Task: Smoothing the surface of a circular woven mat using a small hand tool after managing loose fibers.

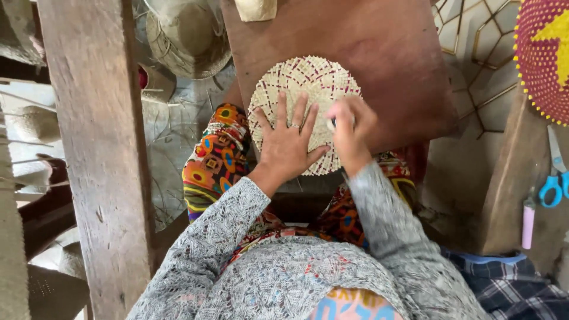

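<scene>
Grey sleeves lead to the woven disc (pixel 302 89) — left hand (pixel 288 145) flat, fingers spread, pinning it; right hand (pixel 349 131) curled around a small tool (pixel 333 123) at its edge — mid-weave, steady pressure needed.

The brown wooden board (pixel 379 53) lies bare above and right of the round woven mat (pixel 303 89), leaving passage there. The left hand (pixel 287 142) presses flat on the mat and the right hand (pixel 351 133) curls beside it, covering its lower half. A thick wooden post (pixel 98 148) blocks the left side; the scissors (pixel 556 178) lie well apart at the right.
</scene>
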